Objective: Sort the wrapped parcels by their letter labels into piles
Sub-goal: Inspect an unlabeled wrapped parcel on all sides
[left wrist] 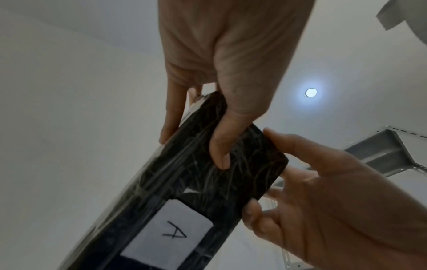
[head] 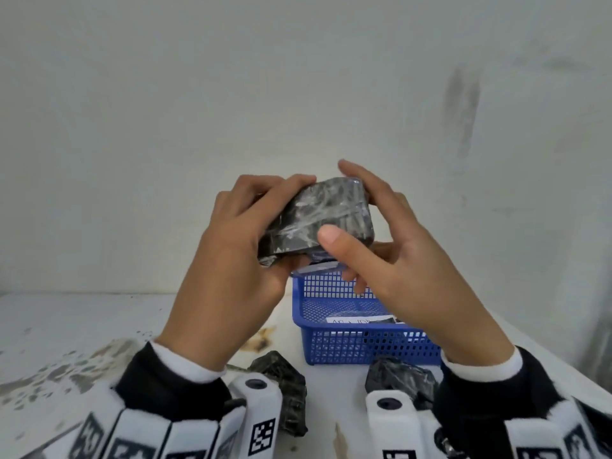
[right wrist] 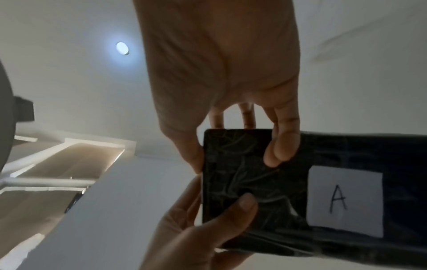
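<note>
Currently holding: both hands gripping the black wrapped parcel (head: 318,217) above the blue basket (head: 357,346).
Left hand (head: 231,246): clasping one end.
Right hand (head: 394,256): pinching the other.
Label (right wrist: 345,201): probably "A".
Risk: slick wrap slipping, parcel dropping into the wrong pile.

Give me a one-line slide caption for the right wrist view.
Both hands, left hand and right hand, hold up a black wrapped parcel whose white label reads "A".
</note>
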`<state>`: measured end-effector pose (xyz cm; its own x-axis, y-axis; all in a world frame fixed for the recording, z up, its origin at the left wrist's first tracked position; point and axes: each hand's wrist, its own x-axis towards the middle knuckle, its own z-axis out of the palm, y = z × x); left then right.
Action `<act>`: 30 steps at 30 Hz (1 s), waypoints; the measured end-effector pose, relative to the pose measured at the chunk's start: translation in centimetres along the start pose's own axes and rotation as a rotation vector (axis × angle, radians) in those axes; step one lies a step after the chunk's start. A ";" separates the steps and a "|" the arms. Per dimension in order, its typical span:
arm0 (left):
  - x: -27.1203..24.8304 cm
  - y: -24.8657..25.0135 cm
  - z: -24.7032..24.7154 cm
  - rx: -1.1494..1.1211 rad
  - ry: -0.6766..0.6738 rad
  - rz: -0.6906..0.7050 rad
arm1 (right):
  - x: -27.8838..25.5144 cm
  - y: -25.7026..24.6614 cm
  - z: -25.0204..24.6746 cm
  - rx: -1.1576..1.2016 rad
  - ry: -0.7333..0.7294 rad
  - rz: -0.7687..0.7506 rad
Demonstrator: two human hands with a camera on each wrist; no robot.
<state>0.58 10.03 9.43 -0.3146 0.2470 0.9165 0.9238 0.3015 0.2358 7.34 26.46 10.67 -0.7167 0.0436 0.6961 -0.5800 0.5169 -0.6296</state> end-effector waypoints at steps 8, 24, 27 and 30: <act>0.0 0.6 1.1 -0.343 0.102 -0.323 | 0.1 0.2 -1.5 0.285 0.058 0.061; 0.5 0.5 -0.4 -0.658 -0.015 -0.287 | 0.2 0.1 -1.8 0.350 0.053 -0.056; 0.5 0.4 -0.3 -0.660 0.012 -0.283 | 0.0 -0.2 -1.5 0.290 0.066 -0.077; 0.3 0.7 0.0 -0.633 0.059 -0.306 | 0.0 -0.3 -1.1 0.251 0.078 -0.089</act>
<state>1.11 10.29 9.86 -0.5849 0.1805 0.7907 0.7507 -0.2486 0.6121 7.98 27.20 11.23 -0.6320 0.0780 0.7710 -0.7244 0.2941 -0.6235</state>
